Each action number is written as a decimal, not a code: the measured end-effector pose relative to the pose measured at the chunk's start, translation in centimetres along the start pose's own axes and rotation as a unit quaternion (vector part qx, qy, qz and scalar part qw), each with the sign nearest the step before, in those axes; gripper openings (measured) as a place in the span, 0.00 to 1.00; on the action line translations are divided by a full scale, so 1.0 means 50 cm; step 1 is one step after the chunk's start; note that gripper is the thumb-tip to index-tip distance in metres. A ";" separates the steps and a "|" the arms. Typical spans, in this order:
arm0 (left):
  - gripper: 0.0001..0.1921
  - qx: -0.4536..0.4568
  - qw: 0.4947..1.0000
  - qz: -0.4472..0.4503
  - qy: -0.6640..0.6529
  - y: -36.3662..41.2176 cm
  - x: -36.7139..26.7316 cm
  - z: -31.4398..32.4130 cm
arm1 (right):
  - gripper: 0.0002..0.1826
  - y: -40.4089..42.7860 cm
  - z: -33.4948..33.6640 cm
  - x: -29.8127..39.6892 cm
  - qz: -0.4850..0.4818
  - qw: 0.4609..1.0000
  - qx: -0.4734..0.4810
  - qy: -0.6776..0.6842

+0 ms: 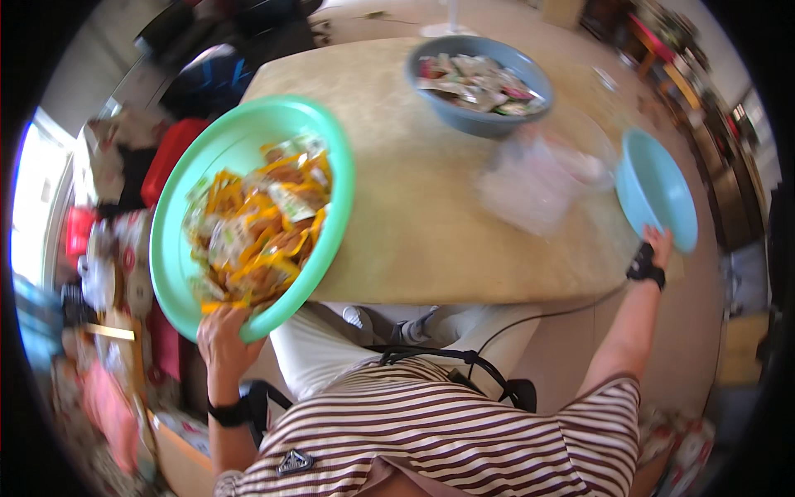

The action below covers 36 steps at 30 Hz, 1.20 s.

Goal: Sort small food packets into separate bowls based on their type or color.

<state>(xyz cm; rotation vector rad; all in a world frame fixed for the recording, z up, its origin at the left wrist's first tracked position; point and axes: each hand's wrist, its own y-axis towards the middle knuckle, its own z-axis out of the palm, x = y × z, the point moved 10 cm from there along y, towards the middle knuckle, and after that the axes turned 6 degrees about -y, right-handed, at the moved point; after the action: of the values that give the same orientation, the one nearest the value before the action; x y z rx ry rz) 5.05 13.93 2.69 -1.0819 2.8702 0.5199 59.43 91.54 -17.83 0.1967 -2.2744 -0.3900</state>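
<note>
My left hand (225, 338) grips the near rim of a green plastic basin (171, 248), which is tilted at the table's left side. Wrapped snack packets (261, 217) with yellow edges lie in it. At the right, my right hand (658, 245) holds the near rim of an empty light-blue plastic basin (658, 186), tipped on its side at the table's right edge. Between the basins, a blurred clear plastic bag (528, 180) lies on the table. Behind it stands a grey-blue basin (490, 124) with small wrapped packets (478, 84) inside.
The table (410, 236) has a pale tan top, and its near edge is just before my knees. A black cable (546, 315) runs from my right wrist to my waist. Boxes and bags crowd the left side, near a red container (171, 158). A white stand base (448, 30) is beyond the table.
</note>
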 end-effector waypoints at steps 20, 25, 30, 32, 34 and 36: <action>0.15 -0.068 0.997 0.000 -0.023 -0.018 0.020 -0.027 | 0.27 -0.493 -0.120 0.563 0.235 0.837 0.223 0.441; 0.13 -0.074 0.997 -0.026 -0.001 -0.023 0.034 -0.013 | 0.24 -0.610 0.015 0.613 0.239 0.806 0.354 0.410; 0.12 -0.100 0.994 -0.040 -0.001 -0.026 0.035 -0.021 | 0.22 -0.656 0.086 0.702 0.183 0.782 0.427 0.414; 0.12 -0.111 0.992 -0.054 0.005 -0.029 0.033 -0.024 | 0.22 -0.654 0.118 0.706 0.182 0.766 0.442 0.429; 0.12 -0.124 0.990 -0.065 0.010 -0.030 0.026 -0.024 | 0.21 -0.644 0.152 0.699 0.178 0.758 0.442 0.445; 0.13 -0.106 0.990 -0.089 0.012 -0.035 0.028 -0.012 | 0.20 -0.635 0.191 0.689 0.176 0.750 0.452 0.449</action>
<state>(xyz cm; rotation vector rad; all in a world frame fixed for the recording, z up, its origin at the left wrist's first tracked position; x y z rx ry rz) 5.17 11.59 2.55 -1.3662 2.7488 0.8180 29.90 54.68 -10.59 0.3357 -1.2889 0.8845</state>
